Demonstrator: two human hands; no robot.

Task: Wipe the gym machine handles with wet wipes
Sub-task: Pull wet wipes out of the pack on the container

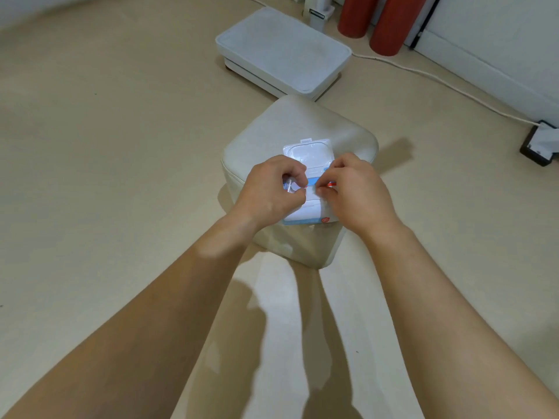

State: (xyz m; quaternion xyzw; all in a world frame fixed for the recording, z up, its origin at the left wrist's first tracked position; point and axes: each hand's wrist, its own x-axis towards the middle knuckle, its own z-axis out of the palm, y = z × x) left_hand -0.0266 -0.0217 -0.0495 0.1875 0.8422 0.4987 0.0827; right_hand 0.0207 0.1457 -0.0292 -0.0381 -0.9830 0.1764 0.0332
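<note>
A white and blue wet wipes pack (311, 207) lies on a cream cushioned stool (290, 128) at the middle of the view. Its white plastic lid (308, 152) is flipped up at the far end. My left hand (272, 189) has its fingers curled on the pack's left side and pinches its wrapper. My right hand (357, 189) pinches at the pack's opening with curled fingers. Both hands hide the middle of the pack. No gym machine handle is in view.
A flat white platform machine (281, 52) stands on the beige floor beyond the stool. Two red cylinders (390, 22) lean at the back right. A white cable (438, 80) runs along the floor to a black box (537, 146) at the right.
</note>
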